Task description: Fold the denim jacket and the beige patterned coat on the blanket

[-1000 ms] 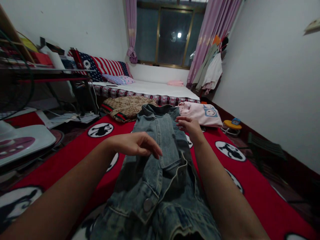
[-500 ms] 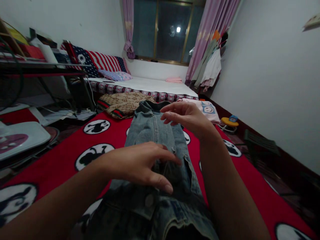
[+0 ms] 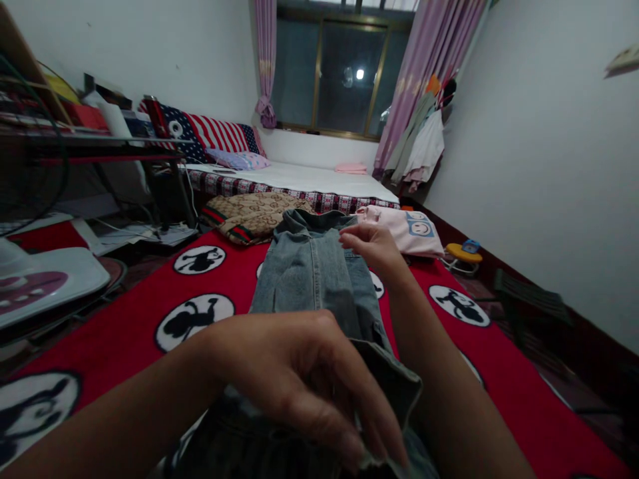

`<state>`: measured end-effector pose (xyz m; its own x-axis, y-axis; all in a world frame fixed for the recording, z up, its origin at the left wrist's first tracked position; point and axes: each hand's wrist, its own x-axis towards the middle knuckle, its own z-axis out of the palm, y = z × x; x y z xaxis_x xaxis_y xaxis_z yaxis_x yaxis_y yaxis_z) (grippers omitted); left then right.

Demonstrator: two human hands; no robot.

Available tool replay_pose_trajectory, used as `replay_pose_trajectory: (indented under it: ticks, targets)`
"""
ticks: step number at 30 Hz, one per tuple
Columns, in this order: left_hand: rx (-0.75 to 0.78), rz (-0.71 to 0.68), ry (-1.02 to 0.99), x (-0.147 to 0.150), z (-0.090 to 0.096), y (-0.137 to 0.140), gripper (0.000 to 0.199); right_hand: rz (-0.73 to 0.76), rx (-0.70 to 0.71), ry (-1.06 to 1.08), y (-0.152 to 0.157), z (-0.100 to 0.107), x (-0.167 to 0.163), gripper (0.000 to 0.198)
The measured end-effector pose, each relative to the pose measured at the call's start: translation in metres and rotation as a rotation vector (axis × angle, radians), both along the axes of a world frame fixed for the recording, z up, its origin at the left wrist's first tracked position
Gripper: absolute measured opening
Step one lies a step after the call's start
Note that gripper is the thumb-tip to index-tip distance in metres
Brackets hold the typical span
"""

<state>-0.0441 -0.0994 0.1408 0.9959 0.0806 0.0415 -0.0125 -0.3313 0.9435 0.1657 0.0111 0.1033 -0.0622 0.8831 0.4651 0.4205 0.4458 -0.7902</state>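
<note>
Reaching lower than half a second ago, the left hand [image 3: 304, 379] has come over the near end of the jacket [image 3: 299, 269], its fingers now pointing down instead of across to the right. Its thumb and fingertips are close together, with a little pale denim edge showing between them; I cannot tell whether they pinch it. Just right of that hand, a denim flap [image 3: 394, 379] now stands raised, where the cloth lay lower before, so the near end seems to be where the handling is, while the far part lies fairly flat. The right hand [image 3: 374, 249] remains over the far right side, near the collar [image 3: 299, 218], its fingers curled and the gap to the thumb narrow; nothing is visible in it, and contact with the denim is unclear. The jacket lies lengthwise along the middle of the red blanket [image 3: 144, 313], collar at the far end. Beyond it on the left rests the brown garment [image 3: 264, 213], and on the right the pink top [image 3: 394, 233]; neither has visibly shifted.
</note>
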Motion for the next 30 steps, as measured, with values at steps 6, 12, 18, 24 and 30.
replay_pose_trajectory:
  ticks: [6,12,18,24,30]
  targets:
    - [0.547,0.844,-0.171,0.004,-0.053,0.075,0.039,-0.247,-0.153,-0.317,0.031,-0.06,0.005,0.03]
    - [0.875,0.929,0.215,0.005,-0.13,0.112,0.069,-0.266,-0.105,-0.139,0.037,-0.078,-0.002,0.063]
    - [0.991,0.906,0.192,0.009,-0.128,0.099,0.067,-0.329,-0.06,0.115,0.035,-0.075,-0.003,0.04]
    - [1.019,0.871,0.218,0.008,-0.127,0.099,0.053,-0.354,-0.233,-0.036,0.036,-0.082,0.005,0.029]
    - [1.058,1.066,0.223,0.012,-0.128,0.092,0.076,-0.441,0.247,-0.31,0.027,-0.072,-0.007,0.04]
